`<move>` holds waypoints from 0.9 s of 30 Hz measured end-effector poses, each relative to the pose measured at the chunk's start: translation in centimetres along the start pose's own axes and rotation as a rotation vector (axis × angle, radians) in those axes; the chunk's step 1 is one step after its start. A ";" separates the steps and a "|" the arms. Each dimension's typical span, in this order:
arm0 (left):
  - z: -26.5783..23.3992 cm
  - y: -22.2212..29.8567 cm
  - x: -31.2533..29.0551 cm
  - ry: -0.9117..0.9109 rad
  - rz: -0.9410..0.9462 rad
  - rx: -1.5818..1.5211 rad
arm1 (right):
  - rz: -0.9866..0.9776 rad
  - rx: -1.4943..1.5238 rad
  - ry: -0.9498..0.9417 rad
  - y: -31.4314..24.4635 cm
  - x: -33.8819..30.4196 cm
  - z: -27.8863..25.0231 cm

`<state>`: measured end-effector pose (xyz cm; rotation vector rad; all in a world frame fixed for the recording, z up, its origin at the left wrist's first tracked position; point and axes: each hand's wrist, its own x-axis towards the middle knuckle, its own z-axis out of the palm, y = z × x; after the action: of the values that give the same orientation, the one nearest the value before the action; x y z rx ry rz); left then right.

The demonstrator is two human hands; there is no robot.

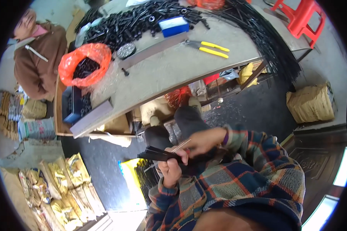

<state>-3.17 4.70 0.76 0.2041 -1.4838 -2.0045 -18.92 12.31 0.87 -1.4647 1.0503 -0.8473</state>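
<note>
In my lap, my left hand (171, 172) is closed round a bundle of flat black strips (157, 154), whose ends stick out to the left. My right hand (205, 141) is close beside it, fingers bent in toward the left fingertips. Thin pale rods (182, 145) cross between the two hands. What the right fingers pinch is hidden and slightly blurred. Below the left hand, more long black strips (147, 173) lie on a yellow-and-white sack (132, 181).
A worktable (154, 77) ahead carries a heap of black parts (131, 23), yellow-handled pliers (208, 48), a blue box (174, 27) and an orange bag (85, 63). Long black rods (273, 46) overhang its right end. A person (38, 57) is at far left. A red stool (302, 19) is at right.
</note>
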 end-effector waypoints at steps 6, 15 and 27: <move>-0.2 0.2 1.8 0.005 -0.309 0.001 | -0.710 -0.178 -0.197 -8.7 2.4 -6.8; -1.3 0.2 5.0 -0.026 -0.420 -0.078 | 0.531 -1.359 1.511 5.1 -7.4 -33.0; -3.3 -4.8 7.8 0.105 -0.620 -0.157 | 0.629 -1.504 1.417 2.3 -8.1 -30.5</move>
<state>-9.62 -1.59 -2.89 0.7676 -1.2852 -2.5286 -50.29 8.96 3.64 -1.1835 3.5029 -0.4433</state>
